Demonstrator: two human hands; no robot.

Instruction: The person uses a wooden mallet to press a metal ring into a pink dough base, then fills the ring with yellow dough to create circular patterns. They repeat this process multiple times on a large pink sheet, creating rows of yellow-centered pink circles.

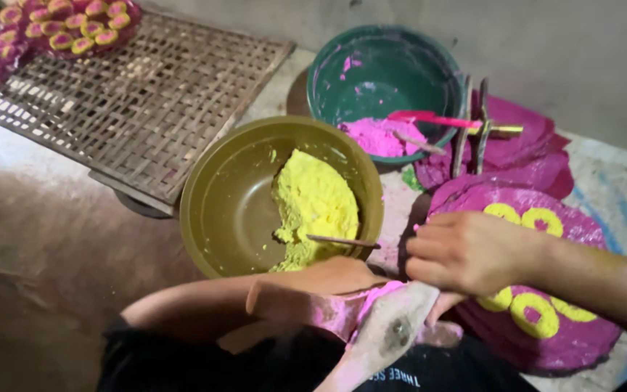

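Observation:
A pale wooden paddle-shaped mould [390,334], smeared with pink dough, lies across my lap. My left hand [328,279] reaches in from the lower left and grips it along its side, just under the rim of the olive bowl [212,196]. My right hand [466,250] comes from the right with its fingers curled over the mould's upper end and a fingertip showing beneath it. The olive bowl holds a heap of yellow dough [313,207]. A thin stick [342,240] lies on that dough, pointing at my right hand.
A green basin [371,65] holds pink dough [380,136] and a pink spatula [429,118]. Round pink sheets with yellow rings [538,319] are stacked at right. A woven bamboo tray [132,101] at upper left carries several small pink-and-yellow cakes [74,25]. Wooden sticks [473,123] lie behind.

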